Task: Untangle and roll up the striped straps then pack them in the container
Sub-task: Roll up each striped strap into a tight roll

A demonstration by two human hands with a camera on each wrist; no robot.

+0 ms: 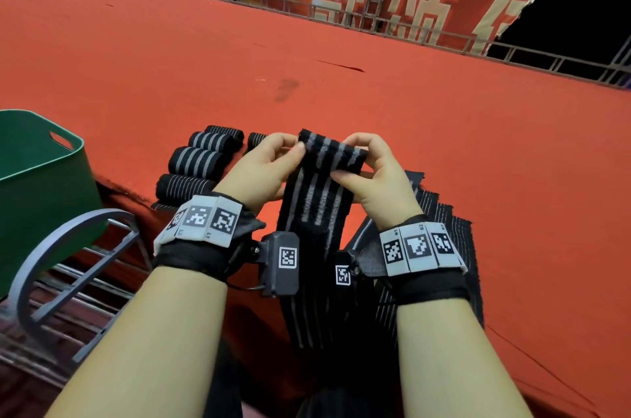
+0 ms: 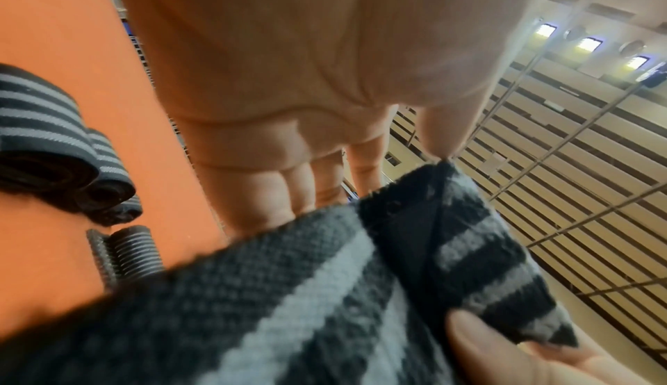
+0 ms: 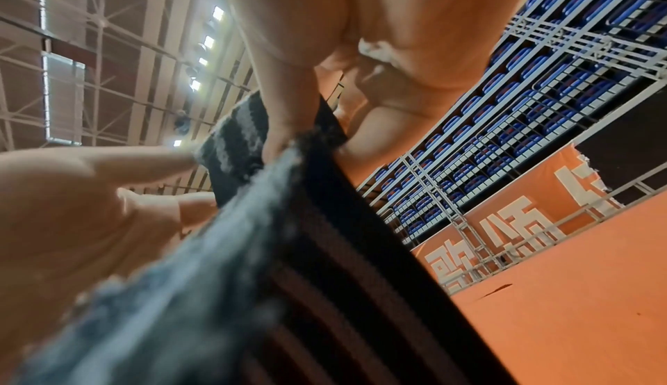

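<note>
Head view, left to right: a green plastic container (image 1: 41,178) sits at the edge of the red-carpeted stage floor (image 1: 239,59). Beside it lie rolled black straps with grey stripes (image 1: 196,159). The left hand (image 1: 263,166) and right hand (image 1: 375,175) pinch the folded top end of a black grey-striped elastic strap (image 1: 333,153), apparently just starting a roll; its tail hangs down toward the person.

The head view is evenly lit and mostly sharp; the red carpet (image 1: 307,76) glows saturated, the upper right falls into black, and straight rails bow at the edges; in both wrist views rows of ceiling lamps (image 2: 588,44) flare white, tinting skin orange; the striped strap (image 2: 288,291) close to each wrist lens is soft and smeared; the distant blue seats (image 3: 541,77) stay crisper.
</note>
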